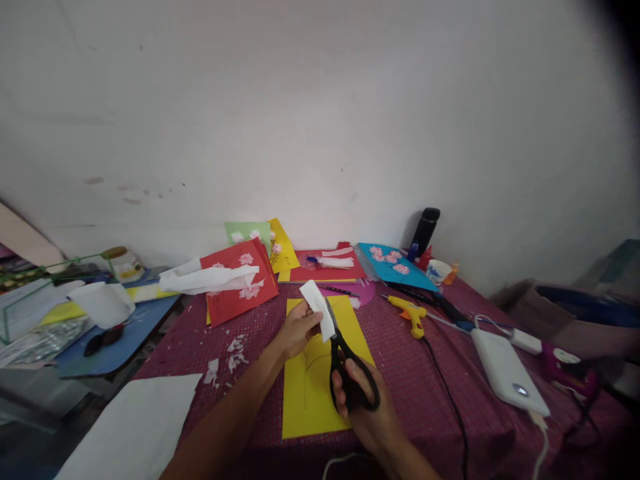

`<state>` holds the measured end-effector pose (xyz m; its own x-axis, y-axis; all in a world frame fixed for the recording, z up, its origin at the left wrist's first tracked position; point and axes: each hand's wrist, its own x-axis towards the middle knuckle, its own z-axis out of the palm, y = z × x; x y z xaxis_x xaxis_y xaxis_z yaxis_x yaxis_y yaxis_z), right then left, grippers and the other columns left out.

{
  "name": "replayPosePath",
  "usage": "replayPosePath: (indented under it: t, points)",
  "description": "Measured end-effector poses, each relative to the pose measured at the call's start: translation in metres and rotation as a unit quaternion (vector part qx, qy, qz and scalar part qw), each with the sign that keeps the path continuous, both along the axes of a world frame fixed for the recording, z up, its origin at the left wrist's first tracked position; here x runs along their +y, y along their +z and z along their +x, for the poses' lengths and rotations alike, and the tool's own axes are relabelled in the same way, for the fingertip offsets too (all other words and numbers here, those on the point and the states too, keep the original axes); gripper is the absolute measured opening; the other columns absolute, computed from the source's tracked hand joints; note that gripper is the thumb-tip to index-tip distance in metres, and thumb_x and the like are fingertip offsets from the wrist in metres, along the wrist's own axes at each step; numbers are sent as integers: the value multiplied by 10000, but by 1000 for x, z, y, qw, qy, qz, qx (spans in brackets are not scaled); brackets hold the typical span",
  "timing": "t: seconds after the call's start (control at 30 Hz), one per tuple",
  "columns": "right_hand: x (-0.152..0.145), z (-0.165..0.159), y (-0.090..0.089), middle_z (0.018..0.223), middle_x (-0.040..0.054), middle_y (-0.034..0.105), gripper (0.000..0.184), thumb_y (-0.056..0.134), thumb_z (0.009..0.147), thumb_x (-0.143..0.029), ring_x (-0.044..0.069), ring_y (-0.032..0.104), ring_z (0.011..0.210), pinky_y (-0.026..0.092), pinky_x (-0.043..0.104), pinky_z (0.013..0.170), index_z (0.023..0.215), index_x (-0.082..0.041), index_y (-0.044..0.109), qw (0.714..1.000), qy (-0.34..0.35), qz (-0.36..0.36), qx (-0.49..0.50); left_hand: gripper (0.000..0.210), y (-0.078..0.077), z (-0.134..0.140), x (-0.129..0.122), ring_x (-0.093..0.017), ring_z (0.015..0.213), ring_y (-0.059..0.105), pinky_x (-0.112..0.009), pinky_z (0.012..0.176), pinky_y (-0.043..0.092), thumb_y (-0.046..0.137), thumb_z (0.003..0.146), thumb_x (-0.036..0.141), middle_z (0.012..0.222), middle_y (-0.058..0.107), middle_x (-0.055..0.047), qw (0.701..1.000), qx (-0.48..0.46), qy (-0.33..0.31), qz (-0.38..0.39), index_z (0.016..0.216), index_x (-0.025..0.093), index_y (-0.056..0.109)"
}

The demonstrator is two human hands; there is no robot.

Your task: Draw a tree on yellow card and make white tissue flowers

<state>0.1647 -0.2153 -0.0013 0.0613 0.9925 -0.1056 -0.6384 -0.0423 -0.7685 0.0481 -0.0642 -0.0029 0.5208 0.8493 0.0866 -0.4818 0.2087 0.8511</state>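
Observation:
Between the thumb and fingers of my left hand [299,328] is a narrow folded strip of white paper [318,308]. My right hand [369,407] grips black-handled scissors [341,353], with fingers through the loops. The blades point up and away and lie along the strip's right edge; whether they are cutting into it I cannot tell. Below both hands lies a yellow sheet [300,413] on the table, with a thin curved line and a straight line on it.
A yellow glue gun [411,312] with a black cord lies to the right, near a white power bank [510,373]. Red cards with paper blossoms [235,293] and a blue card [400,267] lie at the back. White paper scraps [237,353] are on the left.

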Motion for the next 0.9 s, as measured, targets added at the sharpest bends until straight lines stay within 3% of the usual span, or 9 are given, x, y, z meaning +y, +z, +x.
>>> replayPosePath:
  t: [0.23,0.43,0.9]
  points:
    - [1,6,-3,633,0,578,294,736,782,-394,75,462,437,331,170,356,871,-151,596,1000,19,-10,-18,359,3,-2,0,-131,640,624,-242,602,494,787,705,275,846,670,-52,1000,8,0,-6,992,158,605]
    - [-4,9,-5,704,28,620,279,635,863,-407,120,535,519,403,217,430,1004,-171,587,999,32,21,28,377,2,-1,-2,-141,693,631,-245,616,497,780,710,275,930,680,-80,1000,13,-9,8,1021,157,603]
    - [2,10,-1,666,16,600,303,673,833,-418,104,498,477,360,204,393,963,-154,598,1000,17,-3,-13,390,0,-2,-1,-169,708,649,-269,635,506,767,729,292,957,691,-103,999,28,-26,27,1059,161,605]
